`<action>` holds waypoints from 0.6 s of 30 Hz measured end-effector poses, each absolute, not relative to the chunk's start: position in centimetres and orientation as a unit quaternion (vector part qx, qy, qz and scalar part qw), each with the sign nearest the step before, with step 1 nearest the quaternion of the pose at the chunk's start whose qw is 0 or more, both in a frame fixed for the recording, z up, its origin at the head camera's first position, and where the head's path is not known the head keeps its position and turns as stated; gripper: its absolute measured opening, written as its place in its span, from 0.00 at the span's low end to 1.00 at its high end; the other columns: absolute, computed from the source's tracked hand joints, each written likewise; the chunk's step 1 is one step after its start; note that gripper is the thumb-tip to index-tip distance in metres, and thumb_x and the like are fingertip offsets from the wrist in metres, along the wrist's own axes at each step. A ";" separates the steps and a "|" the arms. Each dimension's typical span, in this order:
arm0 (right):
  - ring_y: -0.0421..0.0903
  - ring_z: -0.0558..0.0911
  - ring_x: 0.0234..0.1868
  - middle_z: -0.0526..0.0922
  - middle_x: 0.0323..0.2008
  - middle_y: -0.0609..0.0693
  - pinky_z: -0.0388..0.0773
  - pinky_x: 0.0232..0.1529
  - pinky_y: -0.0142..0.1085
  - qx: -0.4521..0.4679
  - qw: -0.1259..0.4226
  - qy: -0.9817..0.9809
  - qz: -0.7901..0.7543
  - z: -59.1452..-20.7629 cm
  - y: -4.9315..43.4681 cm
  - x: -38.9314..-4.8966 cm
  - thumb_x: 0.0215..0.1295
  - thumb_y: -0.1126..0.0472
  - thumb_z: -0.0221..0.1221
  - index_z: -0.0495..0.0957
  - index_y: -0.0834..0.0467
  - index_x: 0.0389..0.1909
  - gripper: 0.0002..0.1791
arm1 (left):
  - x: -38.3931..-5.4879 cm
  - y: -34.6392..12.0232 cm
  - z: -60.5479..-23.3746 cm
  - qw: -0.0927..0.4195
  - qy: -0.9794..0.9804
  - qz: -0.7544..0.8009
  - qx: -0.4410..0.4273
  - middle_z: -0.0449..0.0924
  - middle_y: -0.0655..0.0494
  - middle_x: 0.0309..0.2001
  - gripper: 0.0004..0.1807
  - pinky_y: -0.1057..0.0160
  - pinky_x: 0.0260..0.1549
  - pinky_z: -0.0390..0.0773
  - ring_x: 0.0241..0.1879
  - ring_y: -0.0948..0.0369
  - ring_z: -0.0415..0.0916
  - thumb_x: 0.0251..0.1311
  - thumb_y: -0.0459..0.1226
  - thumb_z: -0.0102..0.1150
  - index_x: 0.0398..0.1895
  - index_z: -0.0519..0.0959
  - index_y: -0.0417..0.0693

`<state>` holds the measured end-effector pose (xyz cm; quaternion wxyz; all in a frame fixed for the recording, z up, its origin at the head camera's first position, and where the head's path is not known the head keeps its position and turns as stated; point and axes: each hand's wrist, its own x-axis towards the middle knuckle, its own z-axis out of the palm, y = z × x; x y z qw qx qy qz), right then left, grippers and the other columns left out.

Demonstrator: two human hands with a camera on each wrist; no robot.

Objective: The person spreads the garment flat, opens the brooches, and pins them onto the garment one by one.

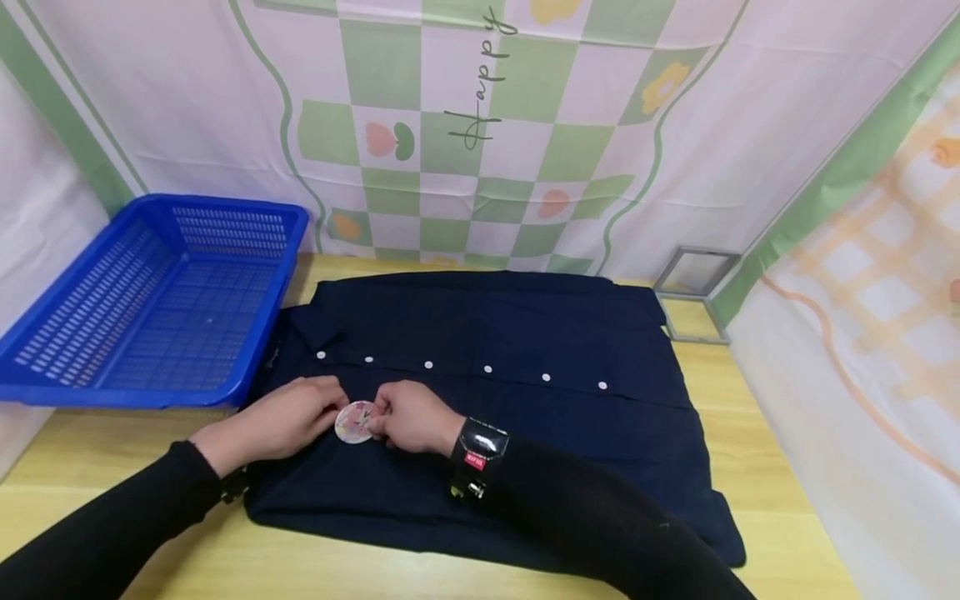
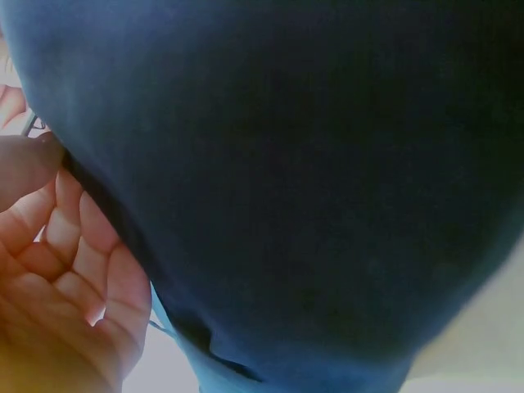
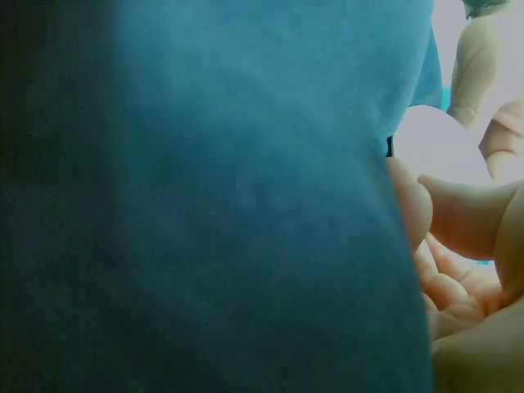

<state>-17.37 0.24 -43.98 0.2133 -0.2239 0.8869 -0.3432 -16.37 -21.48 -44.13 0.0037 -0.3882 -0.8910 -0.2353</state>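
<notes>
A dark navy shirt [image 1: 525,450] with a row of white buttons lies spread on the table. Over its front, my right hand [image 1: 412,417] pinches a round floral badge [image 1: 352,425] between thumb and fingers. In the right wrist view the badge [image 3: 442,143] shows as a pale disc beside the dark cloth. My left hand [image 1: 288,417] is at the badge's upper left edge with its fingers curled. From the left wrist, its thumb [image 2: 33,168] and fingers grip a fold of the shirt [image 2: 270,180]. The badge's underside is hidden in the head view.
A blue plastic basket [image 1: 255,367] stands at the left, close to the collar end of the shirt. Against the back right leans a grey-framed object [image 1: 697,293]. Patterned cloth [image 1: 495,150] hangs behind the wooden table [image 1: 750,417] and at its sides.
</notes>
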 end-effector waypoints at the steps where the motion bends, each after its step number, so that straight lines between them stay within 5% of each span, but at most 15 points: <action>1: 0.35 0.78 0.16 0.77 0.15 0.40 0.73 0.19 0.30 -0.223 0.212 0.887 -0.345 -44.0 0.2 -17.3 0.63 0.62 0.67 0.75 0.54 0.23 0.12 | -16.4 -21.5 -44.1 0.004 -0.891 -0.235 -0.387 0.72 0.67 0.31 0.11 0.60 0.33 0.77 0.32 0.65 0.76 0.62 0.27 0.62 0.30 0.80 0.55; 18: 0.41 0.80 0.16 0.82 0.20 0.44 0.75 0.15 0.33 -0.162 0.232 0.853 -0.439 -44.6 0.1 -17.0 0.67 0.66 0.63 0.73 0.57 0.25 0.12 | -16.3 -21.4 -43.9 -0.022 -0.901 -0.217 -0.375 0.72 0.67 0.31 0.09 0.56 0.38 0.76 0.36 0.63 0.75 0.63 0.28 0.62 0.31 0.80 0.54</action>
